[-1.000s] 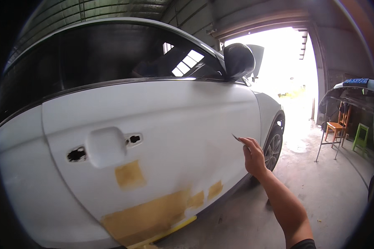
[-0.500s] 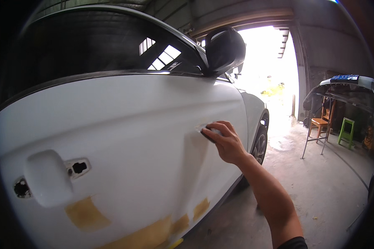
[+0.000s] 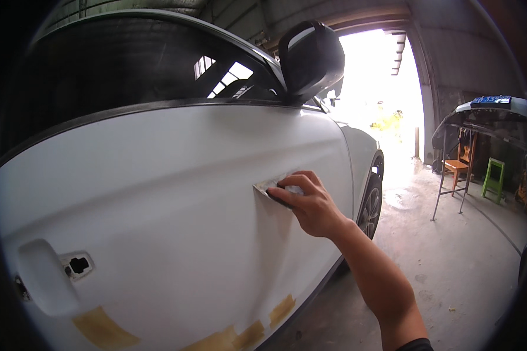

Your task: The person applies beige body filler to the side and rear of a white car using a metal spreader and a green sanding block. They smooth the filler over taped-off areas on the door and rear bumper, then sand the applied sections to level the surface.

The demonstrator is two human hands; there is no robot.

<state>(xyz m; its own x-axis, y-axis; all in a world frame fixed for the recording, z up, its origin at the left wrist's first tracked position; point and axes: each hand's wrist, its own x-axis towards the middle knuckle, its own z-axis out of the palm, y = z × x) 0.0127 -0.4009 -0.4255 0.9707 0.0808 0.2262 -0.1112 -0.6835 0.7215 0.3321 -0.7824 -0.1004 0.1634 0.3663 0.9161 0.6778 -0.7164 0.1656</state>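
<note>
My right hand [image 3: 311, 203] is closed around a dark sanding block [image 3: 280, 198] with a pale, stiff sheet [image 3: 261, 186] sticking out past its left end. The block lies against the upper front part of a white car door [image 3: 175, 193], on the crease line below the window. Fingers and thumb pinch it from both sides, and they hide part of it. A slightly greyish, shaded area shows on the door below the block. My left hand is out of view.
Tan sanded patches [image 3: 105, 329] mark the lower door; handle openings [image 3: 78, 264] sit at left. A black side mirror [image 3: 313, 61] juts out above. To the right, a detached bumper [image 3: 492, 108] rests on a metal stand near an orange chair [image 3: 458, 165] and a green stool [image 3: 495, 178].
My right hand has slid the block a little to the left along the door, and more of the pale sheet shows. The view has shifted slightly, so the handle area appears lower and farther left.
</note>
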